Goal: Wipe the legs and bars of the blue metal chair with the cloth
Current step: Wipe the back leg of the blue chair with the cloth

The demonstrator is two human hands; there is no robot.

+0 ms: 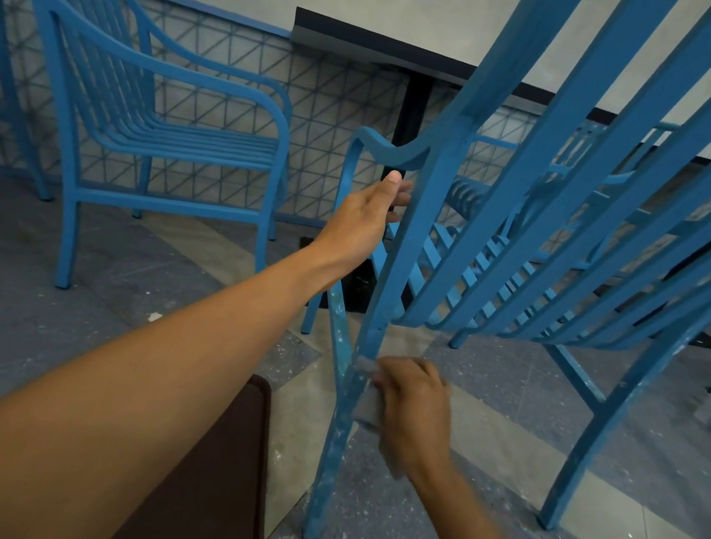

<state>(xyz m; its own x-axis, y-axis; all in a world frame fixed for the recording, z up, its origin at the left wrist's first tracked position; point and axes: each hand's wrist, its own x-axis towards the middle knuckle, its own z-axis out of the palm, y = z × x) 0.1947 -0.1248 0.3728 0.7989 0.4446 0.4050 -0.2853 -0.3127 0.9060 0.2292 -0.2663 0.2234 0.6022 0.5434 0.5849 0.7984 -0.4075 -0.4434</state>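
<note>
Task underway: right hand (pixel 412 411) clamped on cloth (pixel 369 404) against rear leg (pixel 335 443) of blue chair (pixel 540 205); left hand (pixel 368 220) gripping frame upright. Lower leg, other legs still speckled.

The light is dim and soft, with only faint shadows on the floor (pixel 54 338). The right hand (pixel 412 411) at the lower middle is blurry. Lines bend near the frame's edges.
</note>
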